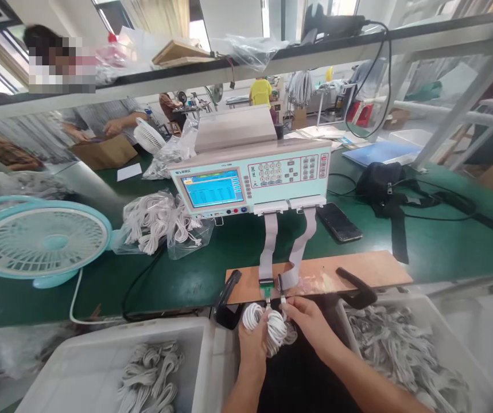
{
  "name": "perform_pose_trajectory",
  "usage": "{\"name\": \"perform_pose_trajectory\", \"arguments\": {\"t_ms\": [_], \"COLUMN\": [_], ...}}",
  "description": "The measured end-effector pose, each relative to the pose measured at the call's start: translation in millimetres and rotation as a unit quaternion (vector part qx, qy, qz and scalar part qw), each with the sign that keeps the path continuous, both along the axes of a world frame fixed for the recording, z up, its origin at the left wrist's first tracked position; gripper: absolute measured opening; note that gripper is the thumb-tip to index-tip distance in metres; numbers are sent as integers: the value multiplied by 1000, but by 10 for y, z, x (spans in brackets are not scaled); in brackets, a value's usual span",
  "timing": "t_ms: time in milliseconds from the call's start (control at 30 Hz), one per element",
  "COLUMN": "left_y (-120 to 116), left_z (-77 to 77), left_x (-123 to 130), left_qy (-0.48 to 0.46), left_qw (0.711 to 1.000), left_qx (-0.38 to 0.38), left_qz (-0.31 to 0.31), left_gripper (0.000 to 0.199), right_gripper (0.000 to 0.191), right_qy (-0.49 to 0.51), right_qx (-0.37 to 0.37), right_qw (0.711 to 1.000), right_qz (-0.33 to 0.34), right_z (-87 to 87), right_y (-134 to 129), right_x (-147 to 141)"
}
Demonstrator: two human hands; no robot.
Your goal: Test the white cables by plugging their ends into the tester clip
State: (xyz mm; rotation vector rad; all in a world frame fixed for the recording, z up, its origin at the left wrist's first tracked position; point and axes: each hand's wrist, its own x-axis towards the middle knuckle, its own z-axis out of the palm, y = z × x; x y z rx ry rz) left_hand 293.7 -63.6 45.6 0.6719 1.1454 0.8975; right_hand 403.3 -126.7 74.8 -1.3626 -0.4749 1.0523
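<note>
My left hand (253,338) is closed around a coiled white cable (275,328), with its fingertips near a small green circuit board (267,290). The fingers of my right hand (304,318) pinch a white cable connector (283,300) at the end of the right grey ribbon cable (301,246). Another ribbon cable (267,246) runs from the green board up to a tester (255,178) with a lit blue screen. Both connectors sit at the front edge of a wooden board (327,275).
Black clamps (228,298) (358,287) hold the board. White bins of cables stand at left (205,355) and right (448,338). A blue fan (52,244), bagged cables (155,221), a phone (339,222) and a black bag (381,183) lie on the green table (203,281). People are beyond.
</note>
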Motion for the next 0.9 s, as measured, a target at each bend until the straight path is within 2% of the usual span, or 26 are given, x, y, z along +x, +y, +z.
{"name": "perform_pose_trajectory", "arguments": {"t_ms": [200,433,667,900], "left_y": [16,-18,-29,-23], "left_z": [-15,68,7,-14], "left_x": [18,45,27,20], "left_qy": [7,-67,21,-6], "left_qw": [1000,998,1000,1000], "left_qx": [3,16,-20,26], "left_qz": [-2,-2,-3,-18], "left_gripper": [46,37,41,32], "right_gripper": [39,40,41,40], "right_qy": [7,23,26,31], "right_qx": [6,3,4,4], "right_qw": [1000,1000,1000,999], "right_qz": [11,10,16,20], "right_z": [-55,-15,-38,-35], "right_y": [-11,-9,-3,-14], "right_x": [16,17,25,28]}}
